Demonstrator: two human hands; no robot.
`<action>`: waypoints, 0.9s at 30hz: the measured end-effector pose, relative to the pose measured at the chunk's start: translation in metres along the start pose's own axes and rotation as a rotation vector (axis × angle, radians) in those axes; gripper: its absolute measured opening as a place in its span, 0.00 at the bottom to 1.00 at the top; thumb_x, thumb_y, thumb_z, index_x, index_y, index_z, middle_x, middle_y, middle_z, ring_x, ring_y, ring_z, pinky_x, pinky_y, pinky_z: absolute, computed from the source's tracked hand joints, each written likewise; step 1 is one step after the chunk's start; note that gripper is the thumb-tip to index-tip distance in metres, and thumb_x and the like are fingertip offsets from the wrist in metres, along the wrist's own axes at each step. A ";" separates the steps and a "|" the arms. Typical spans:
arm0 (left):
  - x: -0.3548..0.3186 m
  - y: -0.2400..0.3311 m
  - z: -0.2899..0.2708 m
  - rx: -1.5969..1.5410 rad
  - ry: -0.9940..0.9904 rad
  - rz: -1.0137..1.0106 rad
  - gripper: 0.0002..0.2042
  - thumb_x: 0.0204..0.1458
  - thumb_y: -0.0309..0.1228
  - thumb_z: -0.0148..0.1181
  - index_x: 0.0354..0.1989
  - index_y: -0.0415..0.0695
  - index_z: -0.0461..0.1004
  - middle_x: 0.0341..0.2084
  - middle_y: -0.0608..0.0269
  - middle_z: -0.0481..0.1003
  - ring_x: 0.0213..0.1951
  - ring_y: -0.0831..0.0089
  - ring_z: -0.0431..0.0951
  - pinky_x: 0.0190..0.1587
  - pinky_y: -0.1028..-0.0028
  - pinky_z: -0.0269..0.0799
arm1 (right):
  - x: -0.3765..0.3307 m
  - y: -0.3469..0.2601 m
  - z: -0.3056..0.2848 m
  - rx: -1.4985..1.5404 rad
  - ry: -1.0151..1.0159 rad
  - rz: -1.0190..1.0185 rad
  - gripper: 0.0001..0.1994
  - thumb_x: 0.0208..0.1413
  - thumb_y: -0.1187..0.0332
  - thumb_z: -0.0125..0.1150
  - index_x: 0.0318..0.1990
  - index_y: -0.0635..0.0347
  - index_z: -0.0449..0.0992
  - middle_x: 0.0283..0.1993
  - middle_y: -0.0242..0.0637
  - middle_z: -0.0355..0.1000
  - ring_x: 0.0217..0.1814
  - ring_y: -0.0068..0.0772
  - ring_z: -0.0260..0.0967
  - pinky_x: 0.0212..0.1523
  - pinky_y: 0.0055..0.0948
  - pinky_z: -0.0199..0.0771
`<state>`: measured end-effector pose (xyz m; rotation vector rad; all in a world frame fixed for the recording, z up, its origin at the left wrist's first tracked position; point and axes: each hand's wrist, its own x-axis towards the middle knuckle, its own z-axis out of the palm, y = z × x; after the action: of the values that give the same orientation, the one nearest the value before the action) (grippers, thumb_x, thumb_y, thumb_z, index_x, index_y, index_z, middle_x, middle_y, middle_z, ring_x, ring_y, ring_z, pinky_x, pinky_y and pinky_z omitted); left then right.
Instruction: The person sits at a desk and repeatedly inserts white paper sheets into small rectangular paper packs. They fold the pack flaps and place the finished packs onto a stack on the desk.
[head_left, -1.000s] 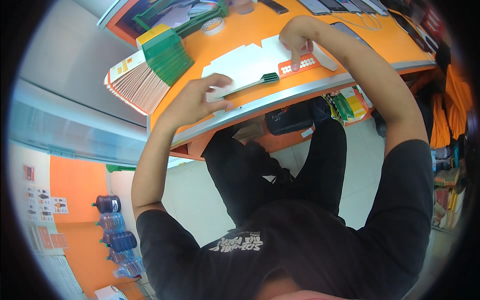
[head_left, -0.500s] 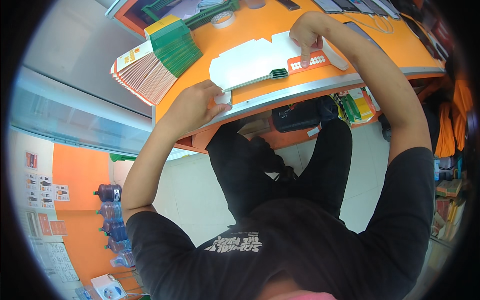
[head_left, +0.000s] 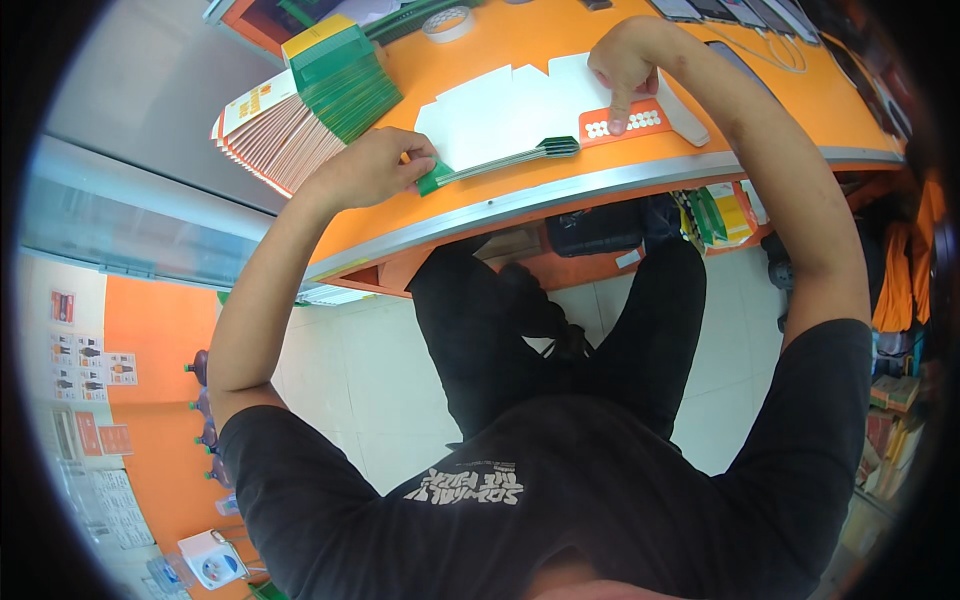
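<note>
My left hand (head_left: 370, 168) pinches the near corner of a flat white and green card cutout (head_left: 500, 125) lying on the orange counter (head_left: 560, 40). The cutout's green edge runs along its front. My right hand (head_left: 622, 70) presses a fingertip on an orange strip of small white round stickers (head_left: 622, 125) at the cutout's right end. A white box-like piece (head_left: 685, 112) lies just right of the strip, under my right wrist.
A fanned stack of green and white folded cards (head_left: 310, 105) stands left of my left hand. A tape roll (head_left: 447, 22) lies at the counter's far side. Under the counter, a dark bag (head_left: 600, 225) and coloured packets (head_left: 720, 212) sit on a shelf. My legs (head_left: 560, 320) are below.
My left hand has closed its fingers onto the cutout's near corner. My right hand stays on the sticker strip. The view has shifted a little.
</note>
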<state>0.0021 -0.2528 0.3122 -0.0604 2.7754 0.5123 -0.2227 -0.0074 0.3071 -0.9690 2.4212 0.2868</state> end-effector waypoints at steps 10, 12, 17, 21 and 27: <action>0.006 -0.017 -0.007 0.272 0.280 0.168 0.25 0.51 0.40 0.71 0.52 0.42 0.69 0.40 0.58 0.75 0.46 0.63 0.77 0.51 0.65 0.73 | 0.005 0.004 -0.004 -0.011 -0.083 -0.007 0.51 0.22 0.43 0.86 0.52 0.76 0.76 0.49 0.57 0.76 0.43 0.49 0.79 0.44 0.38 0.82; -0.010 0.000 -0.008 0.245 0.347 0.393 0.28 0.50 0.42 0.72 0.54 0.42 0.68 0.41 0.57 0.75 0.47 0.62 0.77 0.53 0.65 0.73 | 0.005 0.004 -0.003 0.012 -0.034 -0.001 0.49 0.24 0.45 0.87 0.53 0.75 0.76 0.50 0.56 0.76 0.45 0.49 0.79 0.45 0.38 0.82; -0.001 0.059 0.035 0.128 0.270 0.336 0.25 0.52 0.41 0.69 0.54 0.41 0.72 0.42 0.52 0.77 0.45 0.57 0.79 0.51 0.62 0.74 | -0.010 0.004 0.005 0.113 0.009 0.036 0.44 0.29 0.48 0.86 0.52 0.72 0.77 0.54 0.55 0.75 0.49 0.46 0.78 0.46 0.41 0.81; 0.016 0.054 0.047 0.259 0.381 0.301 0.15 0.55 0.37 0.64 0.48 0.42 0.78 0.41 0.51 0.79 0.40 0.50 0.79 0.45 0.58 0.73 | -0.046 0.017 0.037 0.177 0.401 -0.053 0.37 0.30 0.50 0.85 0.44 0.66 0.74 0.38 0.47 0.77 0.43 0.49 0.76 0.45 0.41 0.77; 0.003 0.035 0.024 -0.003 0.403 0.358 0.10 0.56 0.30 0.63 0.42 0.37 0.79 0.29 0.50 0.76 0.28 0.60 0.73 0.34 0.65 0.69 | -0.123 0.030 0.116 0.208 0.902 -0.363 0.22 0.48 0.64 0.73 0.50 0.63 0.74 0.48 0.48 0.75 0.54 0.50 0.72 0.54 0.42 0.71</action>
<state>0.0036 -0.2118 0.3018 0.3808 3.1974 0.6524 -0.1243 0.1288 0.2748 -1.6513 2.8462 -0.6591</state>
